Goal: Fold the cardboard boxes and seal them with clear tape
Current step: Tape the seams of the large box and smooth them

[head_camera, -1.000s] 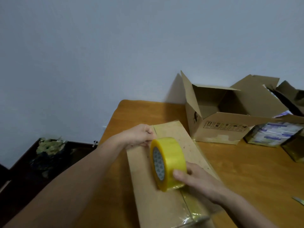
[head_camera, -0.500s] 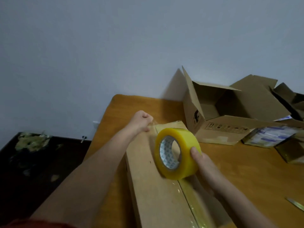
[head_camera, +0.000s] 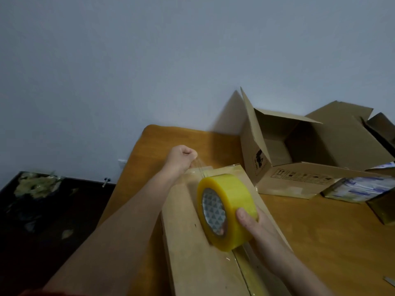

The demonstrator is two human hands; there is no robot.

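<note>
Left hand [head_camera: 181,159] seemingly pinches the tape end [head_camera: 200,169], beyond the tape roll [head_camera: 229,208] gripped in right hand [head_camera: 255,224].

My view: left hand [head_camera: 181,160] and right hand [head_camera: 253,223] bare, forearms bare too; sliver of red sleeve [head_camera: 42,294] on left arm.

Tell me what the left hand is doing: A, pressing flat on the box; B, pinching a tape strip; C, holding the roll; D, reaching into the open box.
B: the left hand pinches a clear strip stretched from the tape roll, which the right hand grips.
</note>
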